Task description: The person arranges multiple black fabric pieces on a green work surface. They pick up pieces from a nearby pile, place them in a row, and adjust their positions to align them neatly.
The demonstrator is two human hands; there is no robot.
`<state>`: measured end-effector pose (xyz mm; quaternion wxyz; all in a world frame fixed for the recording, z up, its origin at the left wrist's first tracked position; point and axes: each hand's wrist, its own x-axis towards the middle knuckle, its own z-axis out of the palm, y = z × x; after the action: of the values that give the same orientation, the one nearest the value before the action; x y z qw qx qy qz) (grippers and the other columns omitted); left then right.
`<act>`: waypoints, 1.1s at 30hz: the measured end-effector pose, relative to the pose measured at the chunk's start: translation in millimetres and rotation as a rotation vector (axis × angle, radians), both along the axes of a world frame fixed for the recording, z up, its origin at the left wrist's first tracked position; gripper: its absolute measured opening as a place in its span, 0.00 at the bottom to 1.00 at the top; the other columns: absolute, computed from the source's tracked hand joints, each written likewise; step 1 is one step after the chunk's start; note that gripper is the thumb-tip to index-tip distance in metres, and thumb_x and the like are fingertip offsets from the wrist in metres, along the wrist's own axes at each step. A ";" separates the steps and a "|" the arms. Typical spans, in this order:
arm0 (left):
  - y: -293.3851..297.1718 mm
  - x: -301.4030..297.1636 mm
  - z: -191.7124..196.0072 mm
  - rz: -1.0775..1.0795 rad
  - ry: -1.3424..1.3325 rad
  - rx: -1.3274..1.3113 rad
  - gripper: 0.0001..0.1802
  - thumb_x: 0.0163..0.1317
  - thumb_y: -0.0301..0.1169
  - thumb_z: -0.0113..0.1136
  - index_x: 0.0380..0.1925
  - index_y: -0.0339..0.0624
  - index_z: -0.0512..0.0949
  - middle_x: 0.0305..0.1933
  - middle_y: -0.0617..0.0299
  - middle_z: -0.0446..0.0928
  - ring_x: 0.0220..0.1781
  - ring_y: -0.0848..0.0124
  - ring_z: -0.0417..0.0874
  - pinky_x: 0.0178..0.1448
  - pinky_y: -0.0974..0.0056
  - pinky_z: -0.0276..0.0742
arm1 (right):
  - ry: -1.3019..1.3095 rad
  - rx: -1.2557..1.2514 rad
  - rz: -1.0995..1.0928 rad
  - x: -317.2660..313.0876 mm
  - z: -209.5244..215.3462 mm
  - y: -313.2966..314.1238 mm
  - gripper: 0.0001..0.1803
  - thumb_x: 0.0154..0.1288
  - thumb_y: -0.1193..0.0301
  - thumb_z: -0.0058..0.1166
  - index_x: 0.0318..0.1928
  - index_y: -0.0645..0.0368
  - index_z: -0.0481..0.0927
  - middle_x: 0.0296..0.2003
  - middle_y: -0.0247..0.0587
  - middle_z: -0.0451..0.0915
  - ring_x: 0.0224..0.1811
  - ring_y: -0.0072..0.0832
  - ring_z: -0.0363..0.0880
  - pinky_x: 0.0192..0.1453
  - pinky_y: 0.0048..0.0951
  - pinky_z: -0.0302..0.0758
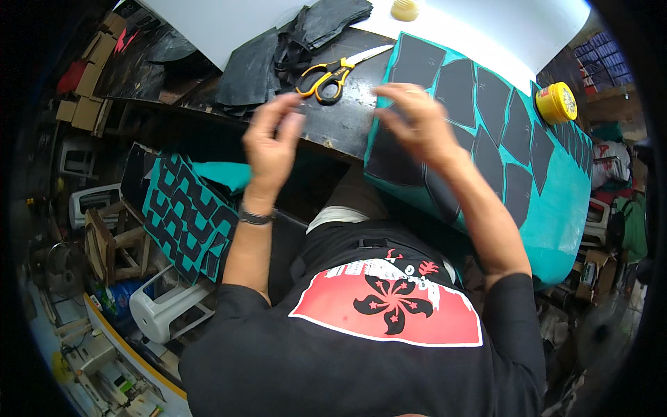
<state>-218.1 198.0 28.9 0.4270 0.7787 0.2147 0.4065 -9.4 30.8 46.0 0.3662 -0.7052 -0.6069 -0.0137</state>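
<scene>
Both of my hands are raised over the near edge of the dark table. My left hand (273, 149) has thumb and fingers apart, and nothing shows in it. Just beyond it lie scissors (332, 78) with black and orange handles, blades toward the upper right. My right hand (419, 125) hovers over the left part of a teal sheet (559, 229), its fingers stretched leftward and its thumb apart below them. Black cut pieces (455, 90) lie in rows across that sheet. Slight motion blurs the fingertips.
Stacked black sheets (251, 69) lie left of the scissors. A yellow tub (556, 103) stands on the teal sheet's far right. A cream domed object (405, 9) sits on the white surface at the back. Below left, another teal piece with black shapes (187, 215) is beside a white stool (163, 306).
</scene>
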 end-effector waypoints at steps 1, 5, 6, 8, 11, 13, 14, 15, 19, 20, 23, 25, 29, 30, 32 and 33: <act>20.3 -12.0 -3.5 0.095 -0.098 -0.069 0.14 0.67 0.22 0.60 0.52 0.40 0.80 0.48 0.61 0.83 0.51 0.72 0.82 0.57 0.66 0.79 | -0.053 0.071 0.128 -22.2 4.3 29.6 0.18 0.63 0.71 0.64 0.54 0.55 0.82 0.51 0.48 0.82 0.57 0.44 0.78 0.63 0.42 0.74; 59.1 -51.2 -16.7 0.275 -0.216 -0.194 0.13 0.70 0.20 0.56 0.53 0.34 0.78 0.50 0.61 0.82 0.52 0.75 0.81 0.61 0.70 0.75 | -0.130 0.112 0.287 -73.7 13.6 124.8 0.20 0.59 0.71 0.65 0.53 0.56 0.80 0.46 0.45 0.83 0.53 0.44 0.79 0.60 0.43 0.72; 60.8 -55.8 -18.6 0.288 -0.177 -0.217 0.12 0.70 0.20 0.56 0.52 0.34 0.79 0.49 0.61 0.82 0.52 0.75 0.82 0.60 0.70 0.76 | -0.158 0.131 0.260 -71.2 14.5 138.2 0.20 0.58 0.71 0.65 0.52 0.56 0.80 0.45 0.46 0.83 0.52 0.45 0.79 0.58 0.44 0.73; 57.7 -58.0 -19.2 0.228 -0.175 -0.267 0.11 0.70 0.20 0.56 0.50 0.34 0.80 0.48 0.61 0.83 0.51 0.75 0.82 0.58 0.70 0.78 | -0.141 0.173 0.101 -47.4 13.4 161.1 0.20 0.58 0.70 0.65 0.52 0.55 0.80 0.42 0.48 0.84 0.48 0.47 0.81 0.55 0.45 0.75; 58.2 -36.0 -10.2 0.116 -0.207 -0.187 0.09 0.69 0.20 0.58 0.47 0.34 0.82 0.46 0.62 0.83 0.49 0.75 0.83 0.56 0.71 0.78 | -0.271 0.060 -0.177 17.3 7.1 184.3 0.20 0.64 0.66 0.61 0.57 0.51 0.79 0.49 0.47 0.84 0.54 0.46 0.80 0.60 0.45 0.74; 64.6 -5.6 0.2 0.053 -0.207 -0.148 0.08 0.69 0.21 0.59 0.45 0.35 0.83 0.44 0.62 0.84 0.46 0.76 0.83 0.54 0.71 0.78 | -0.351 -0.004 -0.295 44.1 -9.2 192.3 0.25 0.66 0.62 0.60 0.62 0.47 0.77 0.59 0.43 0.79 0.63 0.41 0.75 0.66 0.50 0.69; 69.6 12.7 5.9 0.026 -0.174 -0.030 0.07 0.67 0.22 0.61 0.44 0.36 0.83 0.42 0.61 0.84 0.45 0.75 0.83 0.51 0.70 0.78 | -0.358 -0.102 -0.348 54.4 -17.7 194.7 0.26 0.66 0.60 0.60 0.64 0.45 0.76 0.61 0.41 0.78 0.65 0.40 0.73 0.67 0.52 0.67; 73.4 30.4 10.7 -0.005 -0.142 0.089 0.09 0.64 0.22 0.62 0.44 0.37 0.83 0.42 0.58 0.84 0.44 0.72 0.84 0.51 0.68 0.78 | -0.378 -0.065 -0.330 61.1 -26.8 194.7 0.26 0.65 0.60 0.60 0.63 0.45 0.77 0.61 0.40 0.79 0.65 0.40 0.74 0.67 0.52 0.67; 100.1 96.3 20.1 -0.113 0.016 0.278 0.14 0.63 0.30 0.65 0.48 0.40 0.83 0.47 0.54 0.83 0.51 0.62 0.85 0.56 0.63 0.78 | -0.375 -0.105 -0.287 75.2 -41.0 197.8 0.23 0.63 0.56 0.62 0.59 0.39 0.81 0.58 0.31 0.81 0.64 0.36 0.74 0.65 0.56 0.65; 108.1 110.7 19.3 -0.128 0.019 0.359 0.16 0.63 0.31 0.66 0.51 0.41 0.82 0.49 0.54 0.83 0.53 0.64 0.84 0.57 0.63 0.78 | -0.362 -0.130 -0.292 77.6 -39.0 197.4 0.23 0.62 0.55 0.62 0.58 0.37 0.82 0.57 0.29 0.82 0.63 0.35 0.74 0.65 0.58 0.64; 125.3 136.7 7.8 -0.065 0.155 0.331 0.24 0.62 0.36 0.69 0.58 0.45 0.78 0.58 0.51 0.79 0.56 0.58 0.83 0.60 0.59 0.78 | -0.356 -0.103 -0.295 76.4 -31.0 196.0 0.15 0.62 0.57 0.62 0.49 0.39 0.88 0.53 0.28 0.84 0.57 0.32 0.78 0.62 0.47 0.66; 130.9 140.5 -4.1 -0.025 0.181 0.249 0.29 0.60 0.37 0.71 0.62 0.47 0.75 0.62 0.51 0.75 0.57 0.55 0.81 0.61 0.57 0.79 | -0.412 -0.109 -0.297 78.4 -23.9 194.9 0.15 0.61 0.56 0.64 0.47 0.40 0.90 0.47 0.30 0.87 0.49 0.30 0.84 0.55 0.38 0.74; 136.1 136.4 -22.0 0.036 0.090 0.404 0.36 0.55 0.37 0.73 0.63 0.43 0.71 0.61 0.47 0.73 0.64 0.50 0.74 0.68 0.53 0.71 | -0.009 -0.147 -0.241 98.4 -11.3 197.5 0.16 0.59 0.52 0.65 0.46 0.41 0.90 0.37 0.38 0.88 0.37 0.30 0.87 0.43 0.30 0.81; 135.3 135.8 -25.1 0.030 0.156 0.413 0.35 0.56 0.37 0.73 0.63 0.43 0.72 0.61 0.47 0.74 0.64 0.50 0.74 0.67 0.52 0.71 | 0.061 -0.115 -0.253 105.8 -8.7 199.2 0.16 0.60 0.56 0.67 0.47 0.44 0.90 0.37 0.37 0.89 0.37 0.27 0.87 0.46 0.29 0.80; 133.1 136.8 -29.4 0.027 0.226 0.478 0.33 0.57 0.38 0.72 0.62 0.43 0.74 0.61 0.47 0.74 0.64 0.48 0.73 0.67 0.52 0.71 | 0.443 0.115 -0.237 116.2 -8.6 199.0 0.16 0.60 0.60 0.69 0.47 0.51 0.90 0.37 0.35 0.89 0.38 0.25 0.87 0.49 0.28 0.79; 130.8 137.8 -30.8 0.060 0.305 0.571 0.28 0.59 0.39 0.69 0.59 0.43 0.77 0.61 0.48 0.75 0.63 0.47 0.74 0.66 0.51 0.71 | 0.646 0.257 -0.256 123.1 -7.8 194.4 0.15 0.61 0.65 0.70 0.46 0.55 0.89 0.39 0.33 0.89 0.41 0.22 0.86 0.46 0.28 0.78</act>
<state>-80.2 328.8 -1.9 0.1423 0.9123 0.1762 0.3413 113.7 225.1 38.2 0.6199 -0.6916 -0.3602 0.0877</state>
